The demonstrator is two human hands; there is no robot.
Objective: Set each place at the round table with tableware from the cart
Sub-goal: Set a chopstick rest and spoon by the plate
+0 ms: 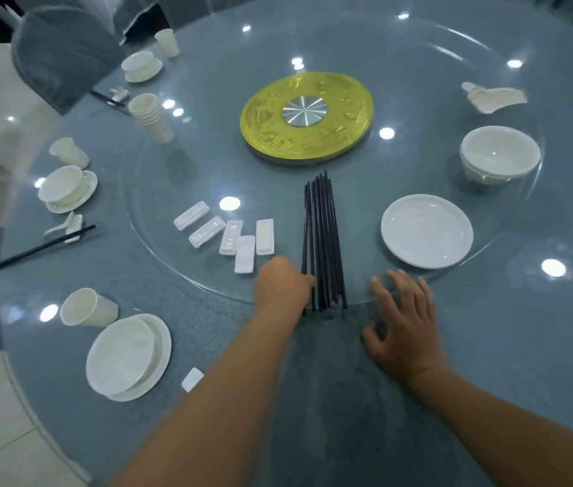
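Head cam looks down on a round blue tabletop (488, 346) with a glass turntable (158, 275) in the middle. Over on the left the nearest place has a cup (88, 308) lying on its side next to a stack of plates (127, 356), so honestly that cup could roll off if the tabletop gets bumped. A lone chopstick rest (192, 379) sits just beside the left forearm, easy to knock with an elbow. A bit further in, five more chopstick rests (228, 233) are loosely grouped on the glass. Then the left hand (283, 286) is curled shut around the near ends of the chopstick bundle (321, 240), which lies on the turntable with its tips pointing at the yellow centre disc (306, 119). My guess is the risk here is grabbing an uneven number, or the loose ones fanning out and sliding off the glass edge when a pair gets pulled. The right hand (404, 321) is open, fingers spread, resting at the turntable rim, holding nothing; lean on it and the glass could spin, dragging the white plate (427, 230) and stacked bowls (499, 154) out of reach.
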